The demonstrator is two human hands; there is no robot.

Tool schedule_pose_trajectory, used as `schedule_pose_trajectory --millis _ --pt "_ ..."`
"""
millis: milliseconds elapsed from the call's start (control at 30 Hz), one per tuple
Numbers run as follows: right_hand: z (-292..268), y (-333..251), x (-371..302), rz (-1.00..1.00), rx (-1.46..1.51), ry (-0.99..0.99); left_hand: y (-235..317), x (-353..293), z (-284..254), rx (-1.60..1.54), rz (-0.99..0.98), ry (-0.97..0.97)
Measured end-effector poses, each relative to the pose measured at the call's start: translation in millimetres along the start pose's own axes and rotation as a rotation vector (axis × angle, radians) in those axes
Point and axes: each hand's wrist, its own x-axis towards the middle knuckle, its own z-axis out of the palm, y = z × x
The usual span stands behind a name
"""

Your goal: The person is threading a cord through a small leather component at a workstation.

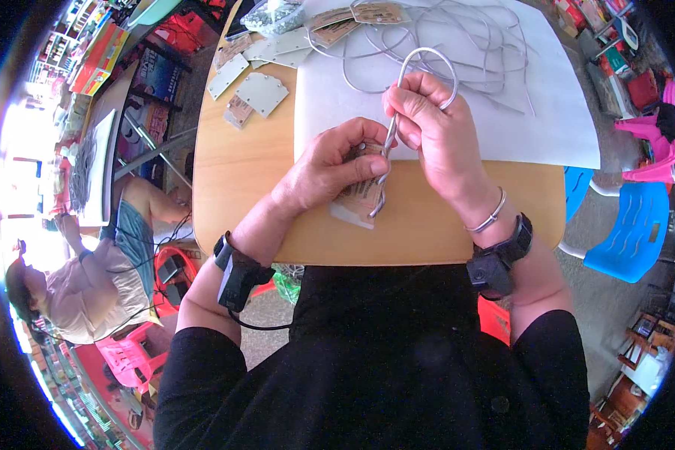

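Observation:
A silvery-grey cord (383, 177) is twisted round itself between my two hands, above the table's near edge. My left hand (330, 163) is closed, its thumb and fingers pinching the lower part of the twist. Higher up and to the right, my right hand (436, 124) grips the cord in closed fingers, and a rounded loop of it stands up above them. The cord's lower end hangs below my left thumb. A brown-printed card (354, 210) shows behind the cord, partly covered by my left hand; whether I hold it or it lies on the table, I cannot tell.
Loose grey cords (495, 67) lie tangled on a white sheet (555, 135) over the wooden table (240, 165). Several white cards (263, 93) and a clear bag of small pieces (274, 16) are at the far left. A blue chair (630, 232) stands right; another person (90, 289) sits left.

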Motion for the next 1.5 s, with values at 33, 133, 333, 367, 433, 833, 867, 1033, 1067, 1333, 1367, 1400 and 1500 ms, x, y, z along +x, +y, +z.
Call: schedule_pose_trajectory --millis 33,133,333,367,433,833,867,1033,1067,1333,1367,1400,1500 --pt "-1.3 1.0 1.2 0.016 0.041 0.006 0.4 0.6 2.3 0.054 0.015 0.013" --pt "-1.4 3.3 2.4 0.049 0.079 0.033 1.3 -0.1 5.0 0.139 0.025 0.027" --pt "-9.7 4.6 10.0 0.095 -0.021 -0.002 0.7 -1.9 7.5 0.19 0.036 0.037" --pt "-12.8 2.9 11.8 0.081 -0.125 -0.062 0.9 -0.9 8.2 0.136 0.033 0.033" --pt "-11.1 3.2 13.1 0.02 -0.168 -0.057 0.9 0.0 5.1 0.009 0.073 0.078" --pt "0.0 6.3 5.1 -0.124 -0.31 0.121 -12.6 12.9 -30.5 -0.544 0.495 0.469" --pt "5.1 4.6 0.3 -0.098 -0.477 -0.019 -11.5 10.4 -32.6 -0.538 0.475 0.462" --pt "19.6 7.0 -10.3 -0.385 -0.998 -0.235 -8.0 7.2 -30.3 -0.539 0.462 0.45" --pt "17.7 8.9 -10.1 -0.405 -1.063 -0.233 -6.3 7.5 -28.6 -0.556 0.451 0.433" --pt "27.6 5.3 -12.1 -0.748 -1.19 -0.357 -8.3 10.3 -30.6 -0.542 0.339 0.496" --pt "26.1 6.6 -12.2 -0.737 -1.197 -0.358 -7.5 10.5 -30.4 -0.574 0.342 0.487" --pt "24.3 6.7 -12.9 -0.724 -1.207 -0.356 -6.3 11.6 -30.6 -0.592 0.363 0.456" --pt "18.7 0.8 -17.0 -0.354 -0.987 -0.433 -0.4 8.9 -27.0 -0.675 0.363 0.449"
